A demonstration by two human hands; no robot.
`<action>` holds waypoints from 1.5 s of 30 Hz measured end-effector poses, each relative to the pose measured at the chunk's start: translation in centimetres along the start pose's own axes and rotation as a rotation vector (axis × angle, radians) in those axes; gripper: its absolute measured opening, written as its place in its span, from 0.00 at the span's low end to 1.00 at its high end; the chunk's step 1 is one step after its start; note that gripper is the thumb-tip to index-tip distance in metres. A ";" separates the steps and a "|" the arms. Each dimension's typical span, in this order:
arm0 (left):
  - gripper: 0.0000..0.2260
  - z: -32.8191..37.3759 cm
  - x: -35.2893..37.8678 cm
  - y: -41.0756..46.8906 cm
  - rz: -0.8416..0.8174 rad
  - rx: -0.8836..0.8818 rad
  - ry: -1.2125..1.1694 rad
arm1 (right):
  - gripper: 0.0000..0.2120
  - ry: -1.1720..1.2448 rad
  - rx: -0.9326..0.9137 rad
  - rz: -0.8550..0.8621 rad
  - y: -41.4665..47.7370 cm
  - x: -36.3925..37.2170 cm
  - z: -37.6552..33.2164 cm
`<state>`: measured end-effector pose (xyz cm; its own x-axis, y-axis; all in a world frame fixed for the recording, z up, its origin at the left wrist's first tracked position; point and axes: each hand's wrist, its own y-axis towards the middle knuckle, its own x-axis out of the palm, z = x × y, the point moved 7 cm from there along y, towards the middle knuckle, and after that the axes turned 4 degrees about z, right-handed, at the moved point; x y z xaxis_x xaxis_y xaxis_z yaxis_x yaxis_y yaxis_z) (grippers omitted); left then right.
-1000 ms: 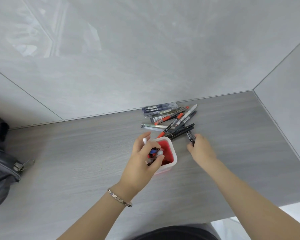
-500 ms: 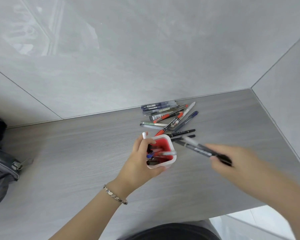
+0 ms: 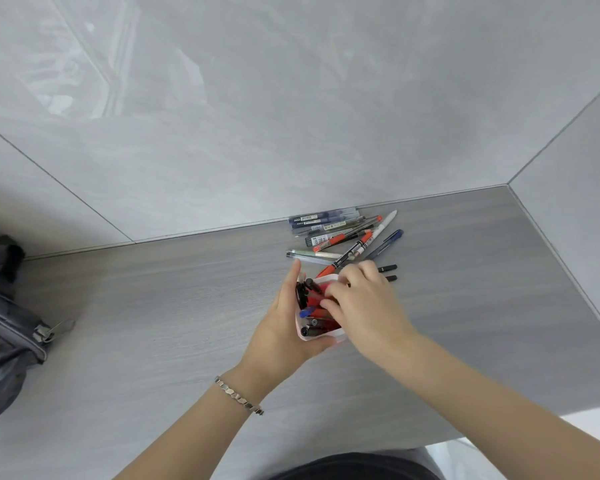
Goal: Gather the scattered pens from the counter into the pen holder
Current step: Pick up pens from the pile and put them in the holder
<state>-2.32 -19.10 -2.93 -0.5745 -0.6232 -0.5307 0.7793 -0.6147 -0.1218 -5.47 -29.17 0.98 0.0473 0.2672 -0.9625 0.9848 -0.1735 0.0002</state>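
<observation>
The left hand (image 3: 284,327) is wrapped around the pen holder (image 3: 321,336), a small white cup with a red inside, gripping its near and left walls with the thumb raised along the far-left rim. The cup is tipped toward the camera, so its mouth faces up and forward. Inside it lie several pens, dark caps and 1 blue cap toward the left-hand side of the mouth.

The right hand (image 3: 364,303) reaches over the holder's right half, fingers curled down into the mouth. It covers whatever sits under the fingertips, so whether it has hold of a pen cannot be told.

Just beyond both hands, touching or nearly touching the holder's far rim, lies the pile of scattered pens (image 3: 340,237) on the grey wood-grain counter (image 3: 153,323). A red and black pen (image 3: 347,256) runs diagonally from the holder's far edge out to the upper right. A white pen (image 3: 385,223) and a dark blue pen (image 3: 383,244) lie parallel, further to the right. Past these, against the wall, rests a row of clear and blue-barrelled pens. 2 black pen ends (image 3: 388,273) stick out from behind the right hand's knuckles.

A metal bracelet (image 3: 238,396) circles the left wrist. Well apart on the far left of the counter sits a grey bag (image 3: 4,341) with a zipper pull toward the hands.
</observation>
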 end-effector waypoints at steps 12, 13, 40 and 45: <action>0.46 -1.8 -3.0 -1.5 0.126 -0.012 0.029 | 0.14 0.244 0.230 -0.029 2.6 3.9 10.0; 0.47 -2.1 -3.4 -1.6 0.133 -0.021 0.028 | 0.16 0.207 0.172 -0.088 2.9 4.8 9.2; 0.30 1.8 -3.4 -0.3 0.320 0.169 0.397 | 0.08 1.155 0.310 0.407 -1.0 -5.0 3.7; 0.05 0.5 -4.1 0.6 0.400 0.048 0.143 | 0.05 1.161 0.258 0.258 -0.3 -3.2 0.9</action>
<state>0.38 -17.14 -0.35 -0.1859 -0.7461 -0.6394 0.9192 -0.3620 0.1551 -6.03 -30.82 3.78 0.4886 0.8633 -0.1266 0.8684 -0.4952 -0.0257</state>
